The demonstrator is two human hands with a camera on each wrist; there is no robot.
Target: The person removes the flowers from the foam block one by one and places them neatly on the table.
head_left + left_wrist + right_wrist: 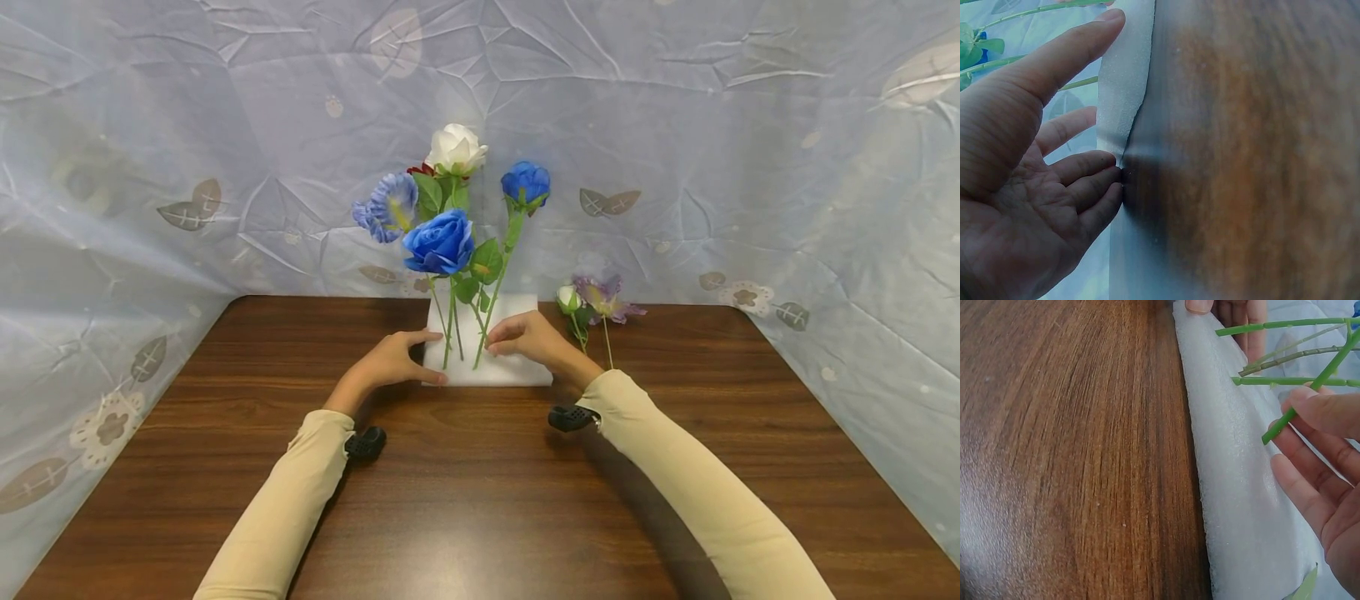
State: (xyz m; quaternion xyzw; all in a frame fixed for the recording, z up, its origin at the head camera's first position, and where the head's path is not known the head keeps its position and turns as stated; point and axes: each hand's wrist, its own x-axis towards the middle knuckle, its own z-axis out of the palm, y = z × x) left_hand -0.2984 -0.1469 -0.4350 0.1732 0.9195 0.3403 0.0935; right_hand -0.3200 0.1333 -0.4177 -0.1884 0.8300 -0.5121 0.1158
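White foam block (487, 358) stuck with flower stems (450, 329) — left hand (393, 362) and right hand (528, 337) against it, fingers relaxed, gripping nothing

White foam block (491, 350) on dark brown wood-grain bench (480, 492). Green stems (491, 304); two deep blue roses (440, 242), one white rose (456, 148), one pale blue-violet striped bloom (388, 207). Purple flower (603, 297) alongside. Beige sleeves (697, 492). Pale lilac backdrop (712, 167), grey-brown leaf print.

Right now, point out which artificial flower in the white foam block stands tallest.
The white rose. Its bloom tops the bunch in the white foam block, above the two blue roses and the pale blue striped flower.
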